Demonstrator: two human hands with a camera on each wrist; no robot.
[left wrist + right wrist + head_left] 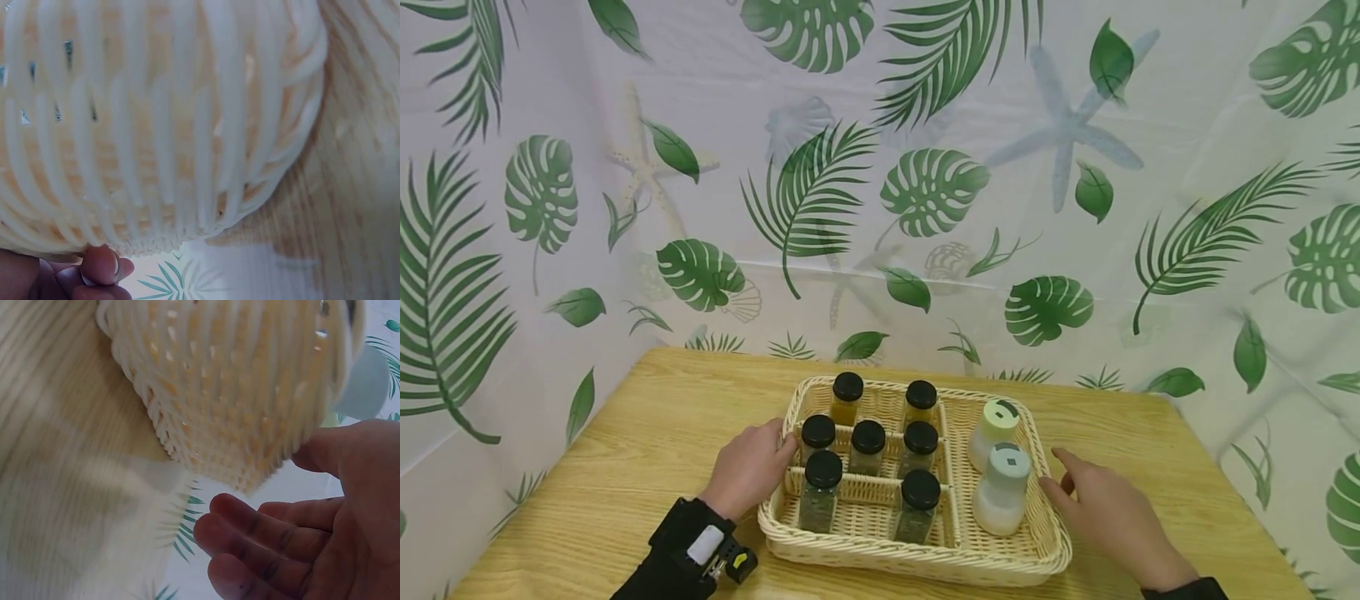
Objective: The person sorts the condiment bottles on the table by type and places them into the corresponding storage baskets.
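A cream wicker basket (917,569) with dividers sits on the wooden table. Several small clear jars with black lids, such as one spice jar (820,504), stand in its left compartments. The long right compartment holds two pale shaker bottles: a yellow-green-topped shaker (997,421) and a pale-green-topped shaker (1002,492). My left hand (751,467) grips the basket's left rim, thumb over the edge; its fingertips (103,265) are curled by the weave in the left wrist view. At the right rim, my right hand (1105,512) touches with its thumb; its other fingers (234,547) spread loosely, apart from the wicker.
The wooden table (610,467) extends left and right of the basket. A white cloth (865,250) with green leaf prints hangs behind and at both sides. A black band with a small device (707,546) sits on my left wrist.
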